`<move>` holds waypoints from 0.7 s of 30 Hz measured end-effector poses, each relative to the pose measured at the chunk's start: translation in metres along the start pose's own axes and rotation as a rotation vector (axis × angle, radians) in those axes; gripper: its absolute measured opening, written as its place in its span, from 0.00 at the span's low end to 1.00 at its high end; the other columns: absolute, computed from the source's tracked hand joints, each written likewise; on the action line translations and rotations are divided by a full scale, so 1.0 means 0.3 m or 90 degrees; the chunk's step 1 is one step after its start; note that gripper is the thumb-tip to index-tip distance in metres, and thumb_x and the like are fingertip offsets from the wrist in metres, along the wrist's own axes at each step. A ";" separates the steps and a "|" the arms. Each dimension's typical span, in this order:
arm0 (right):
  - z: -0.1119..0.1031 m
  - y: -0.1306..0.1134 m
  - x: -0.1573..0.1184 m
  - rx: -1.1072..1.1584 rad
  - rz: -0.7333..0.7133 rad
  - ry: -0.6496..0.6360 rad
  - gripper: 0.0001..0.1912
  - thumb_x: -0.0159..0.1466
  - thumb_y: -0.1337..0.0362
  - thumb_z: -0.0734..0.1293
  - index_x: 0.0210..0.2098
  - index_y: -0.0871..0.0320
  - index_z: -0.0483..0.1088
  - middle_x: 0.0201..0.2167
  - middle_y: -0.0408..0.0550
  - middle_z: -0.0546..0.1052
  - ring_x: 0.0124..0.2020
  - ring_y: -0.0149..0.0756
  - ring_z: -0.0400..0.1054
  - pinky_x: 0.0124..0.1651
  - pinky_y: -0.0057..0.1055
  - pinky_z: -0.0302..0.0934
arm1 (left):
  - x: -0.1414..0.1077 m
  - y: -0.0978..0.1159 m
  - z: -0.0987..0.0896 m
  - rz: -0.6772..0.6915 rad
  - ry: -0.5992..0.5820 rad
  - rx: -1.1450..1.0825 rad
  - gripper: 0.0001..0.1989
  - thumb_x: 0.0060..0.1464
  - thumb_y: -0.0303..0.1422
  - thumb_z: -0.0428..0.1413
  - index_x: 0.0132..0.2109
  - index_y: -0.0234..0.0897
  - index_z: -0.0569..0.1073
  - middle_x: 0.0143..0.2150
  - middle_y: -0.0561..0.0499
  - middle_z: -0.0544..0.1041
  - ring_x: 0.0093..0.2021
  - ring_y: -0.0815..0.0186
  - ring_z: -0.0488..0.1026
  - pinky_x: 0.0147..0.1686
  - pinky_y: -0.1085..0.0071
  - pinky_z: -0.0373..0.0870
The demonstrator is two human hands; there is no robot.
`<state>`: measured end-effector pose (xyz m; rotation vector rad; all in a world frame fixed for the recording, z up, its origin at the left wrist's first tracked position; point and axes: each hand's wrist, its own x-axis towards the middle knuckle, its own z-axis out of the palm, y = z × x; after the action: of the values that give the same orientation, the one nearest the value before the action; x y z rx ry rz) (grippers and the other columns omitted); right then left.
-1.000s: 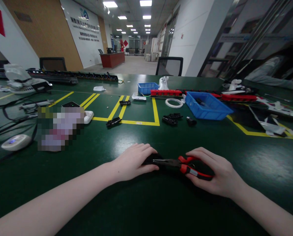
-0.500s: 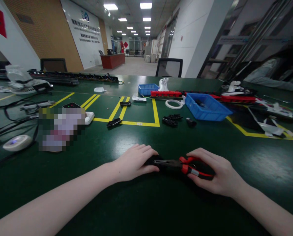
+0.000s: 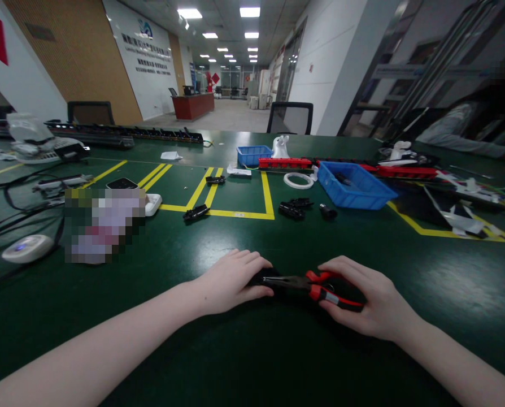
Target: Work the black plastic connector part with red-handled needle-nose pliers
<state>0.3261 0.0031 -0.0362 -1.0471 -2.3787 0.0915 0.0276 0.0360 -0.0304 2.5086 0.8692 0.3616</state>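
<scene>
My left hand [image 3: 231, 282] grips a small black part [image 3: 258, 277] between thumb and fingers, low over the green table [image 3: 184, 350]. From the right, my right hand [image 3: 369, 297] holds red-handled long-nose pliers [image 3: 314, 285] by the grips. The tips of the pliers meet the black part beside my left thumb and fingertips. Most of the part is hidden by the left hand, and its exact shape is too dark to tell.
Black pieces [image 3: 291, 209] lie beyond my hands, with another [image 3: 196, 213] to the left. Farther back are a blue bin [image 3: 356, 195], a white tape ring [image 3: 298, 180] and a smaller blue tray [image 3: 252, 161]. A phone [image 3: 106, 226] and cables are left. A person's sleeve [image 3: 456, 133] shows far right.
The pliers and my right hand have shifted very slightly left. The rest of the view has moved only a little with the camera, and both grips look the same.
</scene>
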 end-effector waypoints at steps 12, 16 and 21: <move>-0.018 0.015 0.005 -0.006 -0.018 -0.009 0.19 0.60 0.60 0.69 0.50 0.53 0.66 0.40 0.50 0.77 0.37 0.38 0.74 0.38 0.33 0.70 | 0.001 -0.002 0.002 0.008 -0.004 0.012 0.16 0.65 0.41 0.55 0.55 0.39 0.68 0.49 0.49 0.75 0.48 0.60 0.73 0.47 0.62 0.67; -0.016 0.012 0.002 -0.005 -0.016 -0.007 0.18 0.60 0.60 0.69 0.49 0.54 0.66 0.41 0.50 0.77 0.38 0.37 0.74 0.39 0.33 0.70 | -0.001 0.000 0.000 0.005 0.000 0.001 0.16 0.64 0.41 0.55 0.54 0.39 0.68 0.49 0.50 0.75 0.48 0.61 0.73 0.47 0.63 0.67; -0.013 0.010 0.002 0.002 -0.011 -0.001 0.19 0.59 0.60 0.69 0.49 0.54 0.67 0.41 0.50 0.77 0.37 0.37 0.75 0.38 0.32 0.70 | -0.002 0.001 -0.001 0.001 -0.005 -0.002 0.15 0.65 0.41 0.55 0.54 0.40 0.68 0.50 0.50 0.75 0.48 0.61 0.73 0.47 0.63 0.67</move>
<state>0.3296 0.0052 -0.0335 -1.0246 -2.3878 0.0883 0.0272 0.0357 -0.0302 2.5062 0.8620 0.3534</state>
